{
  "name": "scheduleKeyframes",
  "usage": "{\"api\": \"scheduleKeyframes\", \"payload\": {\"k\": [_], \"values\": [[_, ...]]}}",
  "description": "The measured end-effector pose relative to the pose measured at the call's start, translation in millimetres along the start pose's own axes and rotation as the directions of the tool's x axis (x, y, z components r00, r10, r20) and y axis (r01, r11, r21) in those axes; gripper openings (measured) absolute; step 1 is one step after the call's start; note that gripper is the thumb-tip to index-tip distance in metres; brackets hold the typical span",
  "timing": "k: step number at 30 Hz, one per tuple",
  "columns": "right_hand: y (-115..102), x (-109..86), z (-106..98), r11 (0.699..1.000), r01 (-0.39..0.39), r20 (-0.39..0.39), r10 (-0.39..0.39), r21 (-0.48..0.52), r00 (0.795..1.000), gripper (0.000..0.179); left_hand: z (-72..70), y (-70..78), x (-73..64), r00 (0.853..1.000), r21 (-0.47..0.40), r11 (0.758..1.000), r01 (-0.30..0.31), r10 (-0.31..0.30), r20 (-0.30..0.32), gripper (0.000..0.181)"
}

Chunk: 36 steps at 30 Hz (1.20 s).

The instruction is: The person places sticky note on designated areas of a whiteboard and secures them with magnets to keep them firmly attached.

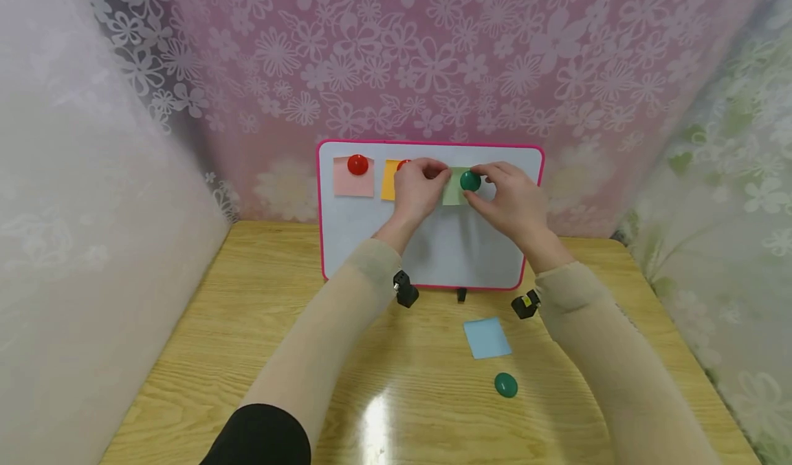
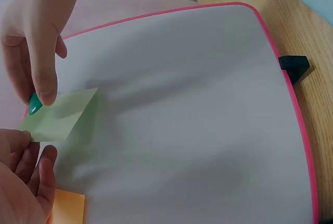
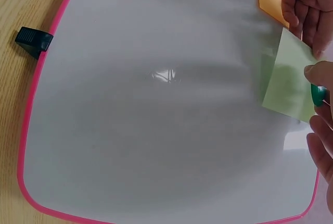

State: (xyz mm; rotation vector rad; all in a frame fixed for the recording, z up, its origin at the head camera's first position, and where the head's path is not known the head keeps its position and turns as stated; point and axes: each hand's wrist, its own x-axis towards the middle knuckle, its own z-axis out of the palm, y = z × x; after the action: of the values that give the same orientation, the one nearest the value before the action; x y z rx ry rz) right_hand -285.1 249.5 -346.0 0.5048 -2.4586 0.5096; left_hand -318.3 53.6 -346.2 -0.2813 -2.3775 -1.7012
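Observation:
A pink-rimmed whiteboard point(image 1: 371, 238) stands upright against the back wall. My left hand point(image 1: 421, 188) pinches the left edge of a light green sticky note point(image 1: 454, 193) between thumb and fingers. In my right hand point(image 1: 512, 200) a round green magnet point(image 1: 470, 181) is held by thumb and fingertips, over the note's upper right part. The note's lower part tilts away from the board in the left wrist view. Left of it, an orange sticky note point(image 1: 388, 181) with a red magnet point(image 1: 403, 164) is partly hidden behind my left hand. A pink sticky note point(image 1: 346, 186) hangs under another red magnet point(image 1: 357, 165).
On the wooden table point(image 1: 266, 293) lie a blue sticky note point(image 1: 487, 338) and a second green magnet point(image 1: 506, 385), in front of the board. A black foot point(image 1: 461, 295) supports the board's lower edge. Flower-patterned cloth covers the back and sides.

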Motion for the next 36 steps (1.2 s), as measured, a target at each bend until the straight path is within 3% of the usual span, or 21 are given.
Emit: {"api": "scheduleKeyframes", "payload": {"k": [14,36], "values": [[-1,6.2,8,1.0,-0.018,-0.003,0.018,-0.025,1.0,0.044,2.2,-7.2,3.5,0.999,0.024,1.0,0.015,-0.014,-0.028,0.018],[-12,14.8,20,0.995,-0.025,-0.069,0.018,-0.094,0.997,0.041,2.9,-3.2,4.6,0.998,0.031,1.0,0.004,-0.002,-0.062,0.017]]}}
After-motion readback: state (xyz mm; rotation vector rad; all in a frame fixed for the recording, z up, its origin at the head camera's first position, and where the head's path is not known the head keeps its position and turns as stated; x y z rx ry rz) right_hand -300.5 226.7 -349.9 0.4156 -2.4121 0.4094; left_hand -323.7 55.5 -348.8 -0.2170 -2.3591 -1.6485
